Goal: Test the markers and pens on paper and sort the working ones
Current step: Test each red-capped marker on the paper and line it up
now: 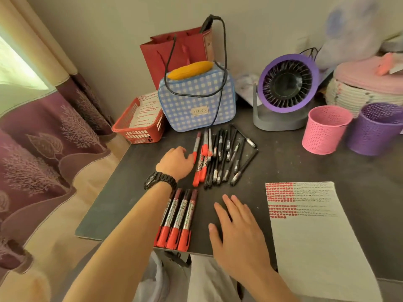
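Your left hand [175, 162] curls its fingertips out of sight, so you cannot tell whether they touch the red marker [197, 147] beside them. Your forearm covers most of the leftmost pen in the near row [181, 216]. The paper [322, 247] runs off the bottom edge and the purple cup [375, 129] off the right. The pale shape [353, 29] at far right is blurred.
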